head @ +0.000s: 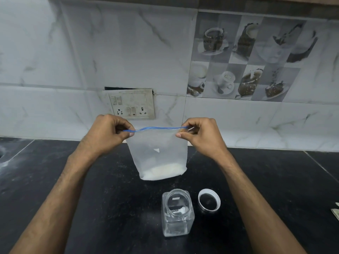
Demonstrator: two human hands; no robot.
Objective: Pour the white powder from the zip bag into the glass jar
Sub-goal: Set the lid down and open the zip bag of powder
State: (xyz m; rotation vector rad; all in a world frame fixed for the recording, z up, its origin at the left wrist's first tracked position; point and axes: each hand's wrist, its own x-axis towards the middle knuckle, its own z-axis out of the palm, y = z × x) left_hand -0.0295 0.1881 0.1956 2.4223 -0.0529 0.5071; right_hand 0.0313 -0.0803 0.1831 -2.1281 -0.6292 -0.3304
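Observation:
A clear zip bag (pixel 157 153) with a blue zip strip hangs upright in the air above the black counter. White powder (pixel 162 173) lies in its bottom. My left hand (pixel 108 131) pinches the left end of the zip strip and my right hand (pixel 199 134) pinches the right end. The strip looks closed along its length. Below the bag stands a square clear glass jar (pixel 177 213), open at the top, with a trace of white powder inside. Its white lid (pixel 209 199) lies beside it on the right.
The black stone counter (pixel 110 189) runs to a white tiled wall with a switch and socket plate (pixel 131 105) behind the bag. A dusting of powder marks the counter's far left. Something pale pokes in at the right edge (pixel 336 213).

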